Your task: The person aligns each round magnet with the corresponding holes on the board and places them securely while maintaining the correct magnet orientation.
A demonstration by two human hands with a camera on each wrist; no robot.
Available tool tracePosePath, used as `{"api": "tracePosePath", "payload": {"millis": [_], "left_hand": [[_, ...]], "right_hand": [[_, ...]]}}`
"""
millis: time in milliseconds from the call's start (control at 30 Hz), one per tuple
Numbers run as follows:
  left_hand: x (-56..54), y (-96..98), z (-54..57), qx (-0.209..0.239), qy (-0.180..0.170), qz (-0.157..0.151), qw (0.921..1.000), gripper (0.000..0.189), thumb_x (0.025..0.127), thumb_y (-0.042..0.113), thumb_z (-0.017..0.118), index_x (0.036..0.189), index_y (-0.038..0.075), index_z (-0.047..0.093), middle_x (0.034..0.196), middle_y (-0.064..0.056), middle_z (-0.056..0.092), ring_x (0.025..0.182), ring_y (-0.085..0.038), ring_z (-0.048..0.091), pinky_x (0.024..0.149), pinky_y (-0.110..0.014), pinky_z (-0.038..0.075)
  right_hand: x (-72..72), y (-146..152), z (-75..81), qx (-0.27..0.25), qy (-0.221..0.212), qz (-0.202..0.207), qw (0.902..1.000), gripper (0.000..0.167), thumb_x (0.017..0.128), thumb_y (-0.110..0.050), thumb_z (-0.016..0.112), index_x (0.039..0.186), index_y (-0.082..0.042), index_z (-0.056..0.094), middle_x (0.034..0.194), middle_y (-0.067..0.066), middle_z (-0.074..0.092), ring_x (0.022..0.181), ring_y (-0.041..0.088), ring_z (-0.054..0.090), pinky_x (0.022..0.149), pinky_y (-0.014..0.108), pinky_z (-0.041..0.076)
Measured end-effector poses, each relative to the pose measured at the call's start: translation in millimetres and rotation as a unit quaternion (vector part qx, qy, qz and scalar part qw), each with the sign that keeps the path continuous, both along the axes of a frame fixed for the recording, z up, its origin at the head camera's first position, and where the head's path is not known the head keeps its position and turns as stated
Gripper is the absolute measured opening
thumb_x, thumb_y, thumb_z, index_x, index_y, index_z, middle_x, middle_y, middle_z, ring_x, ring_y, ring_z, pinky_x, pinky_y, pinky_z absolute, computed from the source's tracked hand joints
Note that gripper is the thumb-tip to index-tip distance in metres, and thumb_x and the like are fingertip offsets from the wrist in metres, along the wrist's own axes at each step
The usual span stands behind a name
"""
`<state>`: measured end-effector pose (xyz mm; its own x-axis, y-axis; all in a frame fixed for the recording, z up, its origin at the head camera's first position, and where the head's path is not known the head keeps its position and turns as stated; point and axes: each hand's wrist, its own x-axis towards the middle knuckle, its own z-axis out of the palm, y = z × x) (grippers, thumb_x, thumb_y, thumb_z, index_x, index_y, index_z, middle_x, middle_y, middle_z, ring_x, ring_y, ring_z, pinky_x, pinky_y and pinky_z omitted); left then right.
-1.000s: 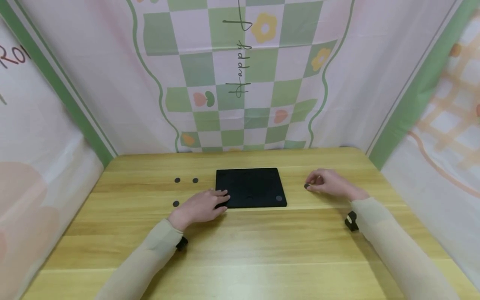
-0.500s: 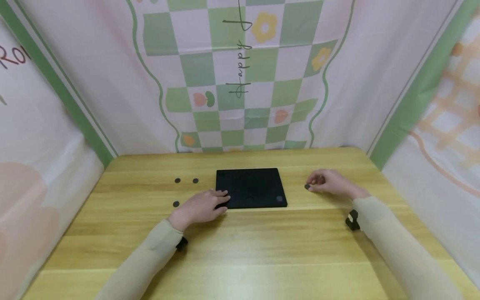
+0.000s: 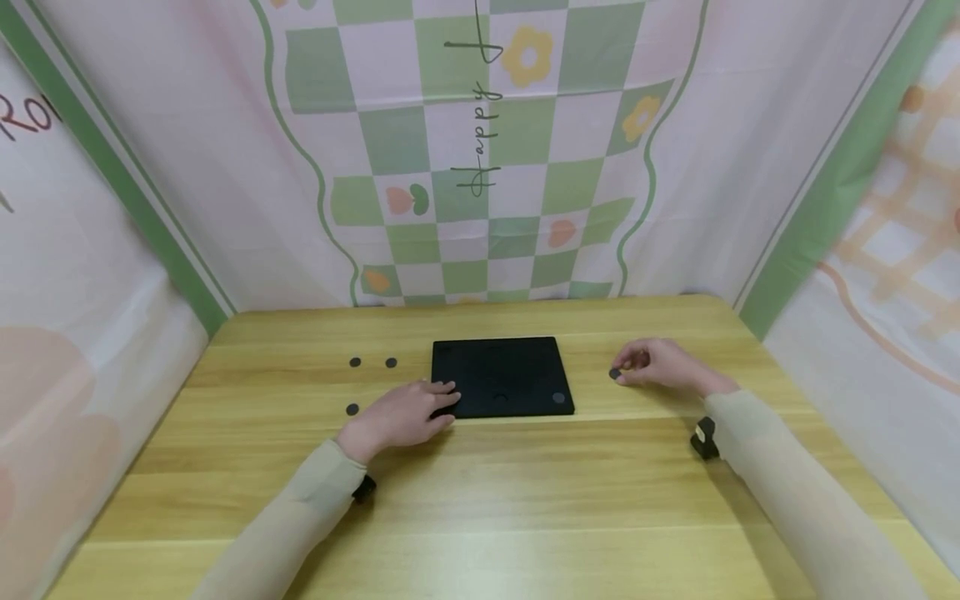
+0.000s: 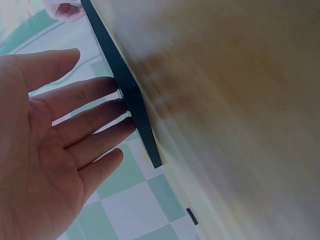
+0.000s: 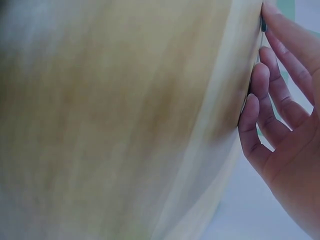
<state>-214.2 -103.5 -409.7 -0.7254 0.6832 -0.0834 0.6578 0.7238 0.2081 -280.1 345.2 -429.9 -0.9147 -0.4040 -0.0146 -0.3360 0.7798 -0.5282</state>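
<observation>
My left hand (image 3: 403, 414) lies with extended fingers on the near left corner of a thin black rectangular panel (image 3: 498, 367). In the left wrist view, fingertips (image 4: 126, 103) touch the panel's face near its edge. A round grey disc (image 3: 558, 398) sits at the panel's near right corner. Right of the panel, my right hand (image 3: 660, 367) pinches a small dark round disc (image 3: 615, 373) between thumb and index finger, close over the table. The right wrist view shows only a sliver of that disc (image 5: 263, 24), the other fingers loosely bent with their tips at the wood.
Left of the panel, matching dark discs lie on the wooden table (image 3: 495, 500): one at the back left (image 3: 355, 362), a second disc (image 3: 391, 362) beside it, and a third disc (image 3: 352, 409) nearer, by the left wrist. A patterned curtain (image 3: 480, 208) hangs behind the table's far edge.
Slightly more of the disc shows at the right fingertips than a second ago. The left hand and the panel hold still.
</observation>
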Motion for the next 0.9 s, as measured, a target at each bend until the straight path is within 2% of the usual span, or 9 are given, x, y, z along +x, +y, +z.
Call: {"api": "tracePosePath", "payload": {"millis": [533, 900], "left_hand": [[0.7, -0.1, -1.4, 0.002, 0.001, 0.002, 1.0000, 0.045, 0.100, 0.035, 0.046, 0.138, 0.012, 0.051, 0.147, -0.007, 0.043, 0.135, -0.028, 0.040, 0.111, -0.043, 0.034], [0.7, 0.6, -2.0, 0.001, 0.000, 0.005, 1.0000, 0.045, 0.100, 0.036, 0.046, 0.139, 0.012, 0.051, 0.147, -0.008, 0.043, 0.136, -0.029, 0.040, 0.111, -0.044, 0.034]], "right_hand": [[-5.6, 0.8, -2.0, -0.013, -0.026, 0.003, 0.9996, 0.023, 0.079, -0.028, 0.077, 0.096, -0.014, 0.072, 0.090, -0.001, 0.069, 0.081, 0.013, 0.061, 0.070, 0.022, 0.050], [-3.4, -1.0, -0.9, -0.015, -0.005, 0.006, 0.9999, 0.019, 0.079, -0.023, 0.077, 0.094, -0.012, 0.072, 0.089, 0.000, 0.069, 0.080, 0.011, 0.061, 0.070, 0.021, 0.050]]}}
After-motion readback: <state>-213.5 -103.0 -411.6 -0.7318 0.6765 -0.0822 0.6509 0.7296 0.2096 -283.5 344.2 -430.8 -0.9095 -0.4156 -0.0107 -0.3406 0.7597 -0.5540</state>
